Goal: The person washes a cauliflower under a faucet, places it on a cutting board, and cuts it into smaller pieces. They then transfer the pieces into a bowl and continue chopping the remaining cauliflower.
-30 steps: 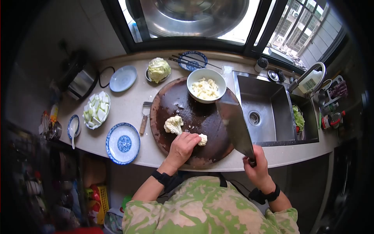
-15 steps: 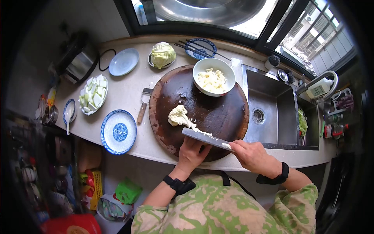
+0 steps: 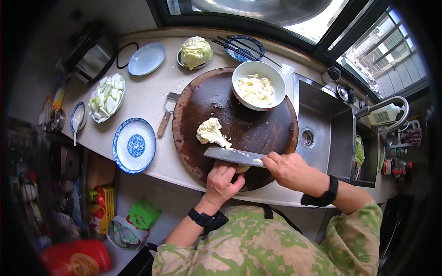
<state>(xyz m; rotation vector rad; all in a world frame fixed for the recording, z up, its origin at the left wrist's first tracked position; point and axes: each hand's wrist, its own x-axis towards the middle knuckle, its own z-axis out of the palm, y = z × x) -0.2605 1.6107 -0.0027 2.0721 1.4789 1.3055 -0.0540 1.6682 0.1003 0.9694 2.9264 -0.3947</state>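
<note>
My right hand is closed around the handle of a cleaver, whose blade lies across the near part of a round wooden chopping board. Just behind the blade, on my side, my left hand has its fingers bent against a piece of cauliflower, mostly hidden by blade and fingers. Beyond the blade lies a larger cauliflower floret, its stem pointing toward the cleaver. White scraps cling to the blade near its handle end. A white bowl of cut cauliflower pieces stands on the board's far side.
To the left are a blue-rimmed plate, a peeler, a dish of cut pale-green vegetable and a light-blue plate. Cabbage and chopsticks lie at the back. A steel sink is at right.
The cleaver has turned so more of its flat side shows, and the cauliflower under my left hand has come partly into sight. The whole view has shifted slightly.
</note>
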